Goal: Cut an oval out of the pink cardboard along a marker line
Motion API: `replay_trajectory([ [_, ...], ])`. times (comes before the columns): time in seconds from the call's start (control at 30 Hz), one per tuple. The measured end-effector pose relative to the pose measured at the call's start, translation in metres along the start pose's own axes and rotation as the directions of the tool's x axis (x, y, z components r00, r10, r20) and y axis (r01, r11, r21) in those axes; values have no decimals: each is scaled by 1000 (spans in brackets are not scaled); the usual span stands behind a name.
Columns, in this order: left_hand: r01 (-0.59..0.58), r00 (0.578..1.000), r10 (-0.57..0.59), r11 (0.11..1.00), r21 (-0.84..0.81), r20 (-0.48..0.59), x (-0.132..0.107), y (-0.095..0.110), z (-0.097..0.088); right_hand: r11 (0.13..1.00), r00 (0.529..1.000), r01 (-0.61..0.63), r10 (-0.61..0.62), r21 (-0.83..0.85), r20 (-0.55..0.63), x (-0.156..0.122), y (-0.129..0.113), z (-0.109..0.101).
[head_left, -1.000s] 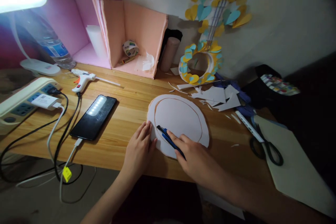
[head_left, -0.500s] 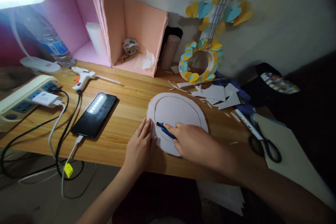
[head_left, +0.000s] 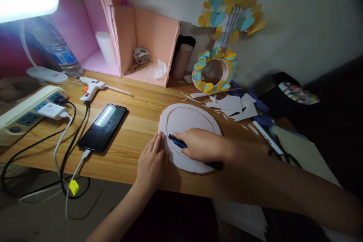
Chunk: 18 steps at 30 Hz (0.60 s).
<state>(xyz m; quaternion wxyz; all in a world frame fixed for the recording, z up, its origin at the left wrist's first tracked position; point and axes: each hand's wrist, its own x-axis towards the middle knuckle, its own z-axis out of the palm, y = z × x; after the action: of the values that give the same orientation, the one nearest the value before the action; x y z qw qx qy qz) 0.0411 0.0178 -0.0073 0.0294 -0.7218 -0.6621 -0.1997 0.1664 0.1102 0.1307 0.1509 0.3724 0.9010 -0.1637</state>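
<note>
A white rounded board (head_left: 190, 118) with a brown-orange line traced inside its edge lies flat on the wooden table. My left hand (head_left: 152, 158) rests at its left edge, fingers stretched out and pressing on the rim. Wrapped in my right hand (head_left: 202, 144) is a blue and black utility knife (head_left: 178, 141); its front end is on the left stretch of the traced line, and its dark tail shows below my palm. The blade itself is too small to make out.
Left of the board lies a charging phone (head_left: 103, 126), with a glue gun (head_left: 92, 87) and a power strip (head_left: 31, 113) beyond. White scraps (head_left: 231, 105), a heart-decorated ring (head_left: 215, 72) and a peach box (head_left: 155, 41) stand behind. Scissors (head_left: 286, 157) lie at right.
My right hand has turned and its forearm has swung up, so the knife's tail now shows below the palm. My left hand keeps its place on the board's edge. The view has shifted slightly.
</note>
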Motion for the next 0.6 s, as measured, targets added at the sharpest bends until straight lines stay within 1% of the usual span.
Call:
replay_trajectory([
  [0.07,17,1000,-17,999,27,-3,1,4,2,999,997,-23,25,-30,77,-7,0,11],
  [0.13,40,999,-39,998,52,-7,2,9,5,993,991,-91,98,-73,93,-12,-3,19],
  [0.2,54,998,-55,996,71,6,3,14,6,986,985,-131,140,-102,96,-15,-5,24],
  [0.3,52,998,-56,993,109,37,5,17,8,987,987,-131,139,-91,83,-17,-7,29],
  [0.4,43,998,-49,986,159,38,5,18,9,989,989,-123,129,-83,69,-18,-7,30],
  [0.5,39,998,-46,979,199,33,6,18,8,990,989,-117,124,-79,85,-22,-8,29],
  [0.6,36,998,-46,974,224,38,7,18,7,988,988,-110,121,-110,99,-27,-10,29],
])
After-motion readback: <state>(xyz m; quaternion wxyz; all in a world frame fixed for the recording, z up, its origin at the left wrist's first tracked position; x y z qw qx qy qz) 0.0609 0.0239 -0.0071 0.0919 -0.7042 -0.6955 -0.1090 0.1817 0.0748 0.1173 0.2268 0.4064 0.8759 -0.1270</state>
